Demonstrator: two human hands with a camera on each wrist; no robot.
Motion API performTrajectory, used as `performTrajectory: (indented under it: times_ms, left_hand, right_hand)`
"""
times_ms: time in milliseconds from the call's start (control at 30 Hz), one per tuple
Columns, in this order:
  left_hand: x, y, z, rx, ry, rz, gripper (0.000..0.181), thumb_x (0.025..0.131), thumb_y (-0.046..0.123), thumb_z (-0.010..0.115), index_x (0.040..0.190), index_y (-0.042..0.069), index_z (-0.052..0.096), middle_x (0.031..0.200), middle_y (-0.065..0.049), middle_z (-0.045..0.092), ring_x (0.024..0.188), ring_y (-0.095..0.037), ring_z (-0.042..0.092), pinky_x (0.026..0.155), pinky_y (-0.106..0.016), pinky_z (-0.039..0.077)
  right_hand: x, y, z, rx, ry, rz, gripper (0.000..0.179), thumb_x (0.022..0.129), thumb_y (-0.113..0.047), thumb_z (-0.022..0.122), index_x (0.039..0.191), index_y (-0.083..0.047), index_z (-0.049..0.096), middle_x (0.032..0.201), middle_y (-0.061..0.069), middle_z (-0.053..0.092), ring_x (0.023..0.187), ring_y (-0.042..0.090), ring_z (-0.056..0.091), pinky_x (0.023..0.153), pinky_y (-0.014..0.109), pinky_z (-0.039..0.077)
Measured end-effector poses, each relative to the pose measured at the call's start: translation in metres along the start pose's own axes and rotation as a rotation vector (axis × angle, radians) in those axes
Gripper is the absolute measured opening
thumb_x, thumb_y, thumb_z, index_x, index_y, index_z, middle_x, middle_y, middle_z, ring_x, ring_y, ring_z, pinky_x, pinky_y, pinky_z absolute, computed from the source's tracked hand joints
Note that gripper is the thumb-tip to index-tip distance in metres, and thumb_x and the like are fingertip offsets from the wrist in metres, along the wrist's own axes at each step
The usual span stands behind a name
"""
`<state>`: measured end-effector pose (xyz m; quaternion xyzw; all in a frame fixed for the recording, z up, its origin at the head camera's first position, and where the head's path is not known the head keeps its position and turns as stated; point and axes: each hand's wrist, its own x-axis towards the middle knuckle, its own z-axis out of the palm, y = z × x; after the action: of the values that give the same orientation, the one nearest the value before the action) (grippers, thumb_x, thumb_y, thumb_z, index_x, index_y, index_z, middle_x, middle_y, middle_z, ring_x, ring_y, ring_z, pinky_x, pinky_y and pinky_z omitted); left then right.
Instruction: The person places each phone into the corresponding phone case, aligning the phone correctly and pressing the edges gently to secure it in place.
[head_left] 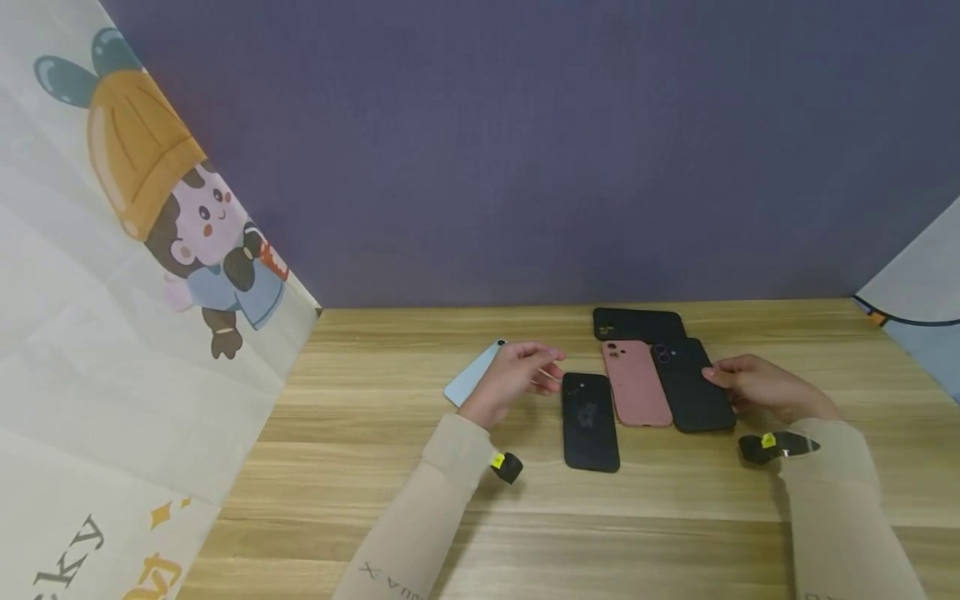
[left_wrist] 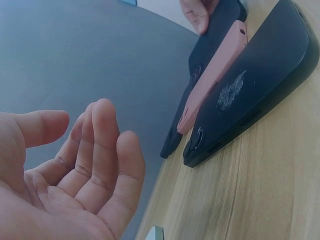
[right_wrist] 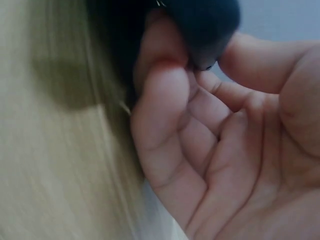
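Observation:
My right hand (head_left: pixel 772 387) pinches the right edge of a black phone (head_left: pixel 693 383), thumb on top and fingers beneath. In the right wrist view, a dark corner of this phone (right_wrist: pixel 207 32) sits between thumb and fingers. My left hand (head_left: pixel 517 375) holds nothing; its fingers are loosely bent in the left wrist view. Just right of it lies another black phone (head_left: pixel 590 425) with a whitish smudge on its back. A pink phone (head_left: pixel 637 383) lies between the two black ones. Partly behind my left hand is a light blue phone (head_left: pixel 472 375).
A third black phone (head_left: pixel 637 323) lies crosswise behind the pink one, near the back of the wooden table (head_left: pixel 360 450). A dark blue panel (head_left: pixel 525 150) stands along the table's rear edge. White cloth with a cartoon figure (head_left: pixel 217 225) hangs at the left.

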<state>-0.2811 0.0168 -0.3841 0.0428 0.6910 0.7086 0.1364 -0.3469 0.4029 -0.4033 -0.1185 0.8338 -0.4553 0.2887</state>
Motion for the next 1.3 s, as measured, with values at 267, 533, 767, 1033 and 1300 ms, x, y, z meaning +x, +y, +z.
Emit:
performTrajectory:
  times_ms: [267,533,767,1033,1300]
  left_hand:
    - [0.0,0.0,0.003,-0.002,-0.001,0.001,0.035,0.107,0.022,0.057,0.126,-0.004,0.066,0.089,-0.007,0.07,0.071,-0.014,0.069,0.089,-0.051,0.061]
    - [0.0,0.0,0.002,-0.007,-0.001,-0.008,0.034,0.106,0.023,0.057,0.126,-0.003,0.067,0.086,-0.004,0.07,0.07,-0.013,0.068,0.094,-0.056,0.058]
    - [0.0,0.0,0.001,0.012,0.0,-0.002,0.032,0.107,0.023,0.056,0.124,-0.001,0.068,0.087,-0.005,0.07,0.07,-0.012,0.068,0.091,-0.053,0.06]
    - [-0.001,0.001,0.0,0.018,0.01,0.007,0.033,0.107,0.023,0.056,0.125,-0.002,0.067,0.087,-0.004,0.069,0.071,-0.013,0.068,0.089,-0.051,0.061]
    - [0.0,0.001,-0.001,0.01,0.011,-0.001,0.033,0.107,0.023,0.056,0.125,-0.003,0.067,0.087,-0.004,0.069,0.071,-0.013,0.068,0.091,-0.053,0.06]
  right_hand:
    - [0.0,-0.003,0.003,-0.053,0.042,0.03,0.031,0.111,-0.025,0.044,0.091,-0.005,0.058,0.073,-0.006,0.05,0.066,0.007,0.051,0.063,0.026,0.051]
    - [0.001,-0.01,0.008,-0.147,0.068,0.048,0.036,0.11,-0.028,0.046,0.102,0.004,0.06,0.076,-0.003,0.056,0.069,0.01,0.055,0.062,0.03,0.054]
    - [-0.001,-0.019,0.015,-0.168,0.057,0.068,0.03,0.109,-0.026,0.047,0.098,0.001,0.049,0.073,-0.001,0.048,0.06,0.011,0.05,0.056,0.027,0.05]
    - [-0.003,-0.028,0.021,-0.268,0.057,0.089,0.029,0.109,-0.024,0.048,0.091,-0.001,0.044,0.07,0.003,0.051,0.054,0.014,0.053,0.05,0.028,0.049]
    - [-0.003,-0.03,0.021,-0.281,0.054,0.097,0.027,0.108,-0.022,0.05,0.093,0.001,0.046,0.072,0.002,0.048,0.055,0.013,0.052,0.05,0.026,0.047]
